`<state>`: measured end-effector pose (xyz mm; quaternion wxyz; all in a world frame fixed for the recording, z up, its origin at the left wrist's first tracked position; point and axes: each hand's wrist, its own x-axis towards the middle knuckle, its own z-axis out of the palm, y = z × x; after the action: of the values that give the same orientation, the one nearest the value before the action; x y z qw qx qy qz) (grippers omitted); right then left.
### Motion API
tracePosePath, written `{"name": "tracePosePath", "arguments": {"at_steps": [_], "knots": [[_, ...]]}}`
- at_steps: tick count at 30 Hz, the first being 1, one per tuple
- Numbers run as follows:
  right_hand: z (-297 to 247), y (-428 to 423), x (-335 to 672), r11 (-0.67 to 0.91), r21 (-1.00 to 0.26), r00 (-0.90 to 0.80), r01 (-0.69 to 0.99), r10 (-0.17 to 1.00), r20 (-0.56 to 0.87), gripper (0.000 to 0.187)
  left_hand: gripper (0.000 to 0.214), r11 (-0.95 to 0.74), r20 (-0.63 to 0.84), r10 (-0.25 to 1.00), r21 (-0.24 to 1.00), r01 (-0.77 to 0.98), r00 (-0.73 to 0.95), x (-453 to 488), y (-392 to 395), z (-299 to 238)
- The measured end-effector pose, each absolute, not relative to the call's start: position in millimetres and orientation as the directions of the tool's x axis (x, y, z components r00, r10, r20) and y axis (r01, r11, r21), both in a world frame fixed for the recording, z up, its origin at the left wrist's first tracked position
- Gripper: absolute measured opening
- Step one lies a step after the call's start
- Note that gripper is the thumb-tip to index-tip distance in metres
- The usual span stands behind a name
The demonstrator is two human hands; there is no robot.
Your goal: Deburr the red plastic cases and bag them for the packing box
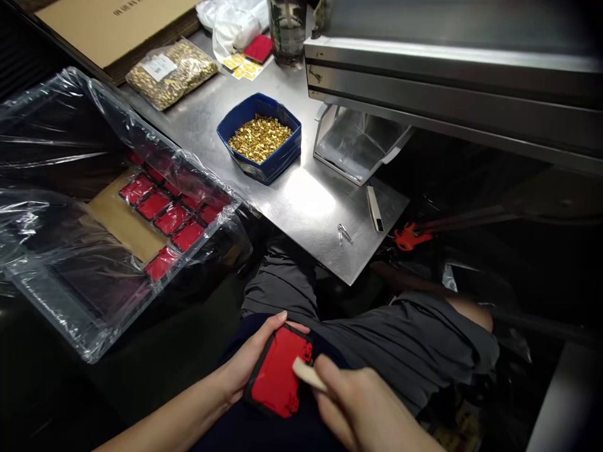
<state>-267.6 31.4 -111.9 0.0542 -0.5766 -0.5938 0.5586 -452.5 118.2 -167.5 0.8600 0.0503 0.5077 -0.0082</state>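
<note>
- So the left hand [254,358] had its grip closed around the left edge of a red-and-black part [276,370], thumb up by the far corner, a fingertip poking out past the far end. Forearm came in low from the left.
- Right hand [362,395] was kinda blurry, but its grip was pinched on a pale tool [308,375], tip aimed left over the red face near its right edge. Can't tell if it was touching.
- So yeah, the part was tilted over the lap, right between the two grips.
- Edges: the counter [325,245] ended in a corner just ahead of the grips, with grey shorts [400,339] filling the gap.
- Near that corner, ahead of the right grip: some small metal bits [345,233] and a pale-handled tool [374,209].
- Farther ahead, a blue bin [282,157] of gold pieces [261,138]. A steel frame [447,94] hung over the far right side.
- Left of the left grip, a plastic-lined crate [56,314] held more red parts [172,218].
- Writing: far ahead-left, a cardboard box [113,31] had upside-down print and a bag [188,69] wore a white label [159,66]. Couldn't read either.
</note>
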Motion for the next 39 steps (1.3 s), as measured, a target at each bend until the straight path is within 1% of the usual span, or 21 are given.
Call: {"name": "tracePosePath", "arguments": {"at_steps": [2, 4, 6, 10, 12, 14, 16, 18, 19, 21, 25, 29, 31, 35, 39], "knots": [[-110.9, 32.6, -268.1, -0.254, -0.736, -0.361, 0.627, 0.742, -0.564, 0.013, 0.063, 0.994, -0.874, 0.049, 0.090, 0.063, 0.483, -451.6, 117.9, -168.3], [-110.6, 34.1, -269.3, -0.246, -0.722, -0.327, 0.646, 0.766, -0.554, 0.010, 0.062, 0.993, -0.882, 0.050, 0.093, 0.070, 0.469, -450.5, 118.3, -168.1], [-110.8, 35.0, -270.4, -0.261, -0.712, -0.301, 0.652, 0.773, -0.558, 0.011, 0.063, 0.994, -0.889, 0.039, 0.081, 0.073, 0.455, -450.0, 119.3, -167.0], [-110.7, 36.2, -271.3, -0.203, -0.726, -0.369, 0.657, 0.753, -0.544, 0.010, 0.062, 0.995, -0.873, 0.048, 0.082, 0.050, 0.486, -450.4, 120.6, -164.4], [-110.0, 36.8, -270.5, -0.224, -0.706, -0.327, 0.672, 0.766, -0.554, 0.007, 0.060, 0.996, -0.880, 0.045, 0.074, 0.044, 0.472, -450.7, 120.9, -163.9], [-109.0, 36.7, -269.8, -0.257, -0.701, -0.303, 0.665, 0.765, -0.569, 0.012, 0.060, 0.997, -0.888, 0.030, 0.058, 0.047, 0.459, -451.0, 121.2, -163.8], [-108.1, 36.7, -270.6, -0.237, -0.714, -0.346, 0.659, 0.747, -0.567, 0.012, 0.062, 0.997, -0.872, 0.023, 0.058, 0.057, 0.489, -451.1, 121.6, -163.8], [-107.5, 38.0, -272.6, -0.201, -0.721, -0.378, 0.663, 0.742, -0.554, 0.008, 0.061, 0.996, -0.856, 0.035, 0.070, 0.049, 0.516, -451.2, 122.1, -163.7], [-107.4, 38.9, -273.6, -0.209, -0.712, -0.359, 0.671, 0.748, -0.558, 0.007, 0.059, 0.996, -0.858, 0.038, 0.071, 0.045, 0.512, -451.4, 122.2, -163.7], [-107.7, 40.4, -274.9, -0.257, -0.693, -0.307, 0.674, 0.755, -0.579, 0.012, 0.058, 0.997, -0.873, 0.034, 0.062, 0.041, 0.486, -452.4, 122.5, -163.7], [-109.1, 39.1, -272.2, -0.244, -0.720, -0.354, 0.650, 0.741, -0.571, 0.014, 0.059, 0.997, -0.862, 0.032, 0.064, 0.046, 0.505, -454.7, 122.6, -162.3], [-108.3, 33.9, -266.1, -0.298, -0.708, -0.296, 0.640, 0.755, -0.585, 0.013, 0.054, 0.998, -0.892, 0.025, 0.048, 0.040, 0.451, -453.1, 122.9, -160.5], [-107.1, 32.3, -266.9, -0.313, -0.719, -0.306, 0.620, 0.748, -0.590, 0.009, 0.056, 0.999, -0.889, 0.011, 0.035, 0.042, 0.457, -451.6, 122.5, -161.1], [-106.5, 34.5, -273.5, -0.222, -0.739, -0.370, 0.636, 0.753, -0.544, 0.003, 0.057, 0.998, -0.871, 0.022, 0.048, 0.039, 0.491, -450.0, 122.1, -162.8], [-108.8, 33.9, -271.6, -0.262, -0.732, -0.330, 0.628, 0.763, -0.556, 0.007, 0.056, 0.998, -0.885, -0.003, 0.023, 0.050, 0.465, -449.0, 123.1, -161.9]]}}
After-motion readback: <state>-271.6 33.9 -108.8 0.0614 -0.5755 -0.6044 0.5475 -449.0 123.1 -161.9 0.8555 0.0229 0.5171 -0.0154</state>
